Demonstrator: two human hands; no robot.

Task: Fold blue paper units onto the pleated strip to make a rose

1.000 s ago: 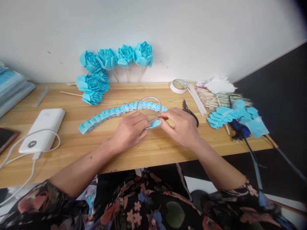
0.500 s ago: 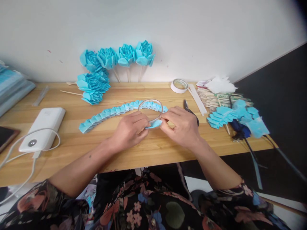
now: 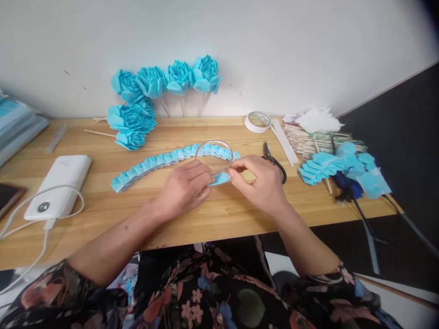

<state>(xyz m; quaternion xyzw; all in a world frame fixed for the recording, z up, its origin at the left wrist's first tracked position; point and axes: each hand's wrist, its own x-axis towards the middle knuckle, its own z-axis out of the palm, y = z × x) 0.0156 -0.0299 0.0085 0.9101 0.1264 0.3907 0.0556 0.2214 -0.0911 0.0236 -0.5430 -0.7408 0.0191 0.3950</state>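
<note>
At the far left edge a stack of blue sheets (image 3: 17, 130) is seen, and in front of it a white power bank (image 3: 58, 185) is laid on the wooden table (image 3: 103, 214), with a white cable (image 3: 39, 240) looped off its near end. Blue paper flowers (image 3: 161, 82) on sticks are leaned against the wall, with more laid flat below them. A long pleated blue paper strip (image 3: 154, 162) is curved across the table towards the middle.

The left hand (image 3: 183, 187) is curled nearly closed, and a small folded blue paper piece (image 3: 219, 179) is pinched at its fingertips, just above the table and near the strip's right end. A thin pale loop (image 3: 214, 145) is raised from the same spot, over the strip. The right hand (image 3: 262, 183) is closed at thumb and forefinger on the lower end of the loop, touching the paper piece.

Black scissors (image 3: 274, 162) are laid just behind the right hand. Further back a roll of tape (image 3: 258, 121) is set, and at the right a pile of folded blue pieces (image 3: 322, 167) is heaped.
</note>
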